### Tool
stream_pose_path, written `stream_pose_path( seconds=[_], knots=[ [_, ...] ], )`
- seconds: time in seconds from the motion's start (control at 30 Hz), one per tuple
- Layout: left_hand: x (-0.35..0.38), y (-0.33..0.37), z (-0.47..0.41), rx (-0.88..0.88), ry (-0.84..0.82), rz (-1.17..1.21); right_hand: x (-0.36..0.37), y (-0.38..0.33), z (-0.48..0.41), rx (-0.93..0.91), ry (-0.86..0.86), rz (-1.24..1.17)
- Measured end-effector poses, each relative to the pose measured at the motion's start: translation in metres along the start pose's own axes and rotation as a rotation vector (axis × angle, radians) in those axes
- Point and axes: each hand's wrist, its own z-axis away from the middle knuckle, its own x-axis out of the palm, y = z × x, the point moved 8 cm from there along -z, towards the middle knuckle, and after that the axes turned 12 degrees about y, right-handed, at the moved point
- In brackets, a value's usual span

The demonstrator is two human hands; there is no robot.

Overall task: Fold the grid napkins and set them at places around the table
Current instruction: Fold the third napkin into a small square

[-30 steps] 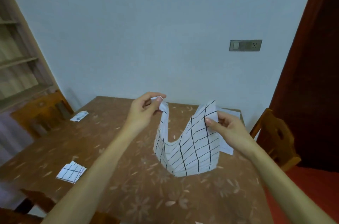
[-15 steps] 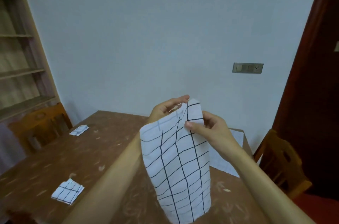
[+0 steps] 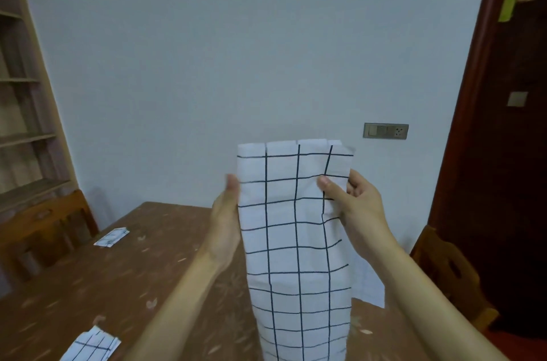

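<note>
Hanging in the air: the held napkin (image 3: 296, 242), white with a dark grid, is folded lengthwise into a long strip. It is held upright over the right half of the bench (image 3: 148, 272). Its lower end runs out of the bottom of the view, so I cannot tell whether it touches the wood.
Right grip (image 3: 361, 206): pinches the strip's right edge near the top, with the thumb pressed on the front face and the fingers curled behind the cloth.
Left grip (image 3: 226, 212): sits at the strip's left edge at about the same height. The thumb is upright and blurred just beside the edge, and the fingers are hidden behind the cloth. I cannot tell whether it pinches or only rests against the edge.
Bench: brown with a pale leaf pattern, its far edge against the wall.
Far folded napkin (image 3: 112, 237): lies flat near the left edge, close to the left chair (image 3: 44, 221).
Near folded napkin (image 3: 91, 346): lies flat at the lower left, well apart from the far one.
White cloth (image 3: 367, 286): lies on the bench behind the held strip, partly hidden by it.
Right chair (image 3: 450, 269): stands beside the right edge, in front of a dark red door (image 3: 503, 123).
Socket plate (image 3: 385, 131): on the wall, above and to the right of the strip's top.
Shelves (image 3: 23, 123): wooden, at the far left.
</note>
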Motion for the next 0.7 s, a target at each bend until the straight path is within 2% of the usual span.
stream_pose_path(
  seconds=[0.13, 0.37, 0.47, 0.57, 0.7],
  knots=[
    [-0.006, 0.017, 0.002, 0.228, 0.198, -0.292, 0.001, -0.012, -0.001, -0.035, 0.028, 0.053],
    [-0.004, 0.020, 0.001, 0.189, 0.198, -0.273, 0.001, -0.041, -0.005, -0.198, 0.089, 0.075],
    [-0.006, 0.027, -0.005, 0.214, 0.225, -0.201, 0.004, -0.044, -0.005, -0.225, 0.079, 0.082],
    [-0.006, 0.033, -0.015, 0.265, 0.185, -0.205, 0.004, -0.049, -0.007, -0.253, 0.101, 0.072],
    [-0.012, 0.034, -0.024, 0.268, 0.201, -0.206, 0.011, -0.050, -0.011, -0.208, 0.006, 0.096]
  ],
)
